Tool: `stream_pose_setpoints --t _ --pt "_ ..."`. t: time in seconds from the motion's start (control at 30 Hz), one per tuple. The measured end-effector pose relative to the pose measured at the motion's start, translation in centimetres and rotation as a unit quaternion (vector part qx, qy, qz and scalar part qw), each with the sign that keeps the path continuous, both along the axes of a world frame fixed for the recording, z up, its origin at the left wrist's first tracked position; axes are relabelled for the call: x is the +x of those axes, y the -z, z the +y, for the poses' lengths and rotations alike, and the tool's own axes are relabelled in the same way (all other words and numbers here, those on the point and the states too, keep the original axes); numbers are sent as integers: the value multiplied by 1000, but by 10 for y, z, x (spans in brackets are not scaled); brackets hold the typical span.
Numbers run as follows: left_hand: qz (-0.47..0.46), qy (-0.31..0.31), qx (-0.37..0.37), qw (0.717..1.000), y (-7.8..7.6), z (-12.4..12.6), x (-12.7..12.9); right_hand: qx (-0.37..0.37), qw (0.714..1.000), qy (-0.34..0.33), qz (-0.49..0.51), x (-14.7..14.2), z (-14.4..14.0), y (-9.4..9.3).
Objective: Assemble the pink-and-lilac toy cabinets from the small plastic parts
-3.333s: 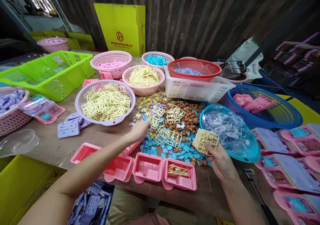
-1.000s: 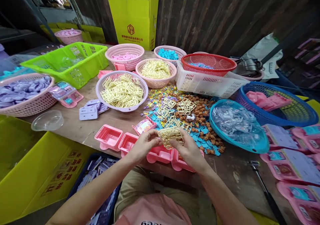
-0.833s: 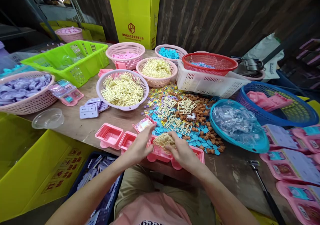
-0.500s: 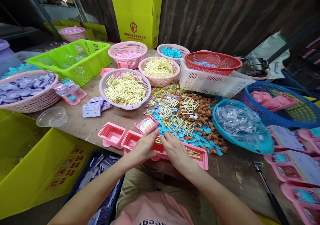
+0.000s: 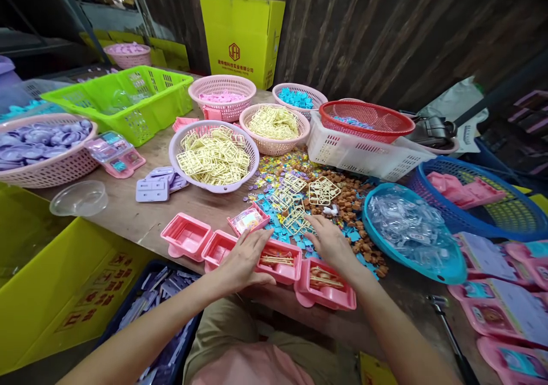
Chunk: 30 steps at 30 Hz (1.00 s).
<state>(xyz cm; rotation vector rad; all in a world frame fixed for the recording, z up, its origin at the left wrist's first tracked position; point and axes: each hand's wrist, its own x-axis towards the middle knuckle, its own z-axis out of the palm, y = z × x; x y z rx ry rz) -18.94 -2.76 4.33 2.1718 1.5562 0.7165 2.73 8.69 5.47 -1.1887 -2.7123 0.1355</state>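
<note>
A row of pink trays runs along the table's (image 5: 137, 216) near edge. Two are bare (image 5: 187, 236), and two hold cream plastic pieces: one in the middle (image 5: 280, 259) and one at the right (image 5: 326, 281). My left hand (image 5: 244, 257) lies flat against the middle tray's left rim, fingers apart, thumb along its front. My right hand (image 5: 329, 243) stretches past the trays with fingertips on the loose cream frames (image 5: 297, 216), which lie on a heap of blue and brown small parts (image 5: 355, 239). It holds nothing that I can see.
Baskets of cream frames (image 5: 214, 156), pink parts (image 5: 222, 95) and blue parts (image 5: 297, 96) stand behind, with a green crate (image 5: 124, 102) at the left. A blue bowl of clear covers (image 5: 411, 228) sits at the right, and finished pink packs (image 5: 492, 311) lie by the right edge.
Both hands brought a cream frame down and pressed it into the middle pink tray. The right hand then let go and reached forward to the loose frames, while the left stayed at the tray.
</note>
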Motion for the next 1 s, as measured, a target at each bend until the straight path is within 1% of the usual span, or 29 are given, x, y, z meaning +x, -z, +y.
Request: stream_pose_setpoints --t 0.03,0.07,0.13,0.23,0.27,0.33,0.43,0.5,0.53,0.6,0.63,0.67,0.7,0.77,0.83,0.93,1.0 --pt "-17 0 -2 1000 -3 3 -2 9 1000 -1 -12 6 14 1" --pt "-36 -9 0 999 -5 6 -5 20 999 -17 -27 10 26 3" --pt "-72 -52 4 996 -9 17 -11 44 993 -87 -61 11 42 9" --pt "-103 -114 -12 988 -14 39 -17 74 969 -206 -113 1 50 20" --pt "-105 -117 -24 987 -16 48 -18 83 962 -229 -125 -3 50 23" --pt "-89 -103 -42 990 -18 67 -18 101 955 -245 -131 -9 50 28" --pt "-19 -74 -64 995 -18 98 -17 120 958 -246 -83 -9 53 30" --pt "16 -72 -81 994 -16 118 -16 114 969 -219 -14 -4 57 26" --pt "24 -76 -87 993 -15 127 -16 102 978 -178 28 -1 60 23" --pt "31 -87 -91 992 -12 141 -16 70 991 -57 98 9 64 15" --pt "34 -91 -92 991 -11 146 -16 52 992 1 117 14 66 12" --pt "36 -93 -92 991 -10 149 -16 34 991 45 124 19 67 10" --pt "37 -94 -92 991 -9 151 -16 17 990 69 121 24 67 9" --pt "35 -94 -90 991 -9 153 -16 -13 992 71 99 30 64 13" --pt "29 -97 -89 991 -11 152 -16 -33 994 67 78 31 57 22" --pt "16 -109 -86 990 -16 150 -18 -38 995 74 51 24 46 36" --pt "10 -117 -82 990 -21 147 -21 -41 995 78 36 18 41 40"
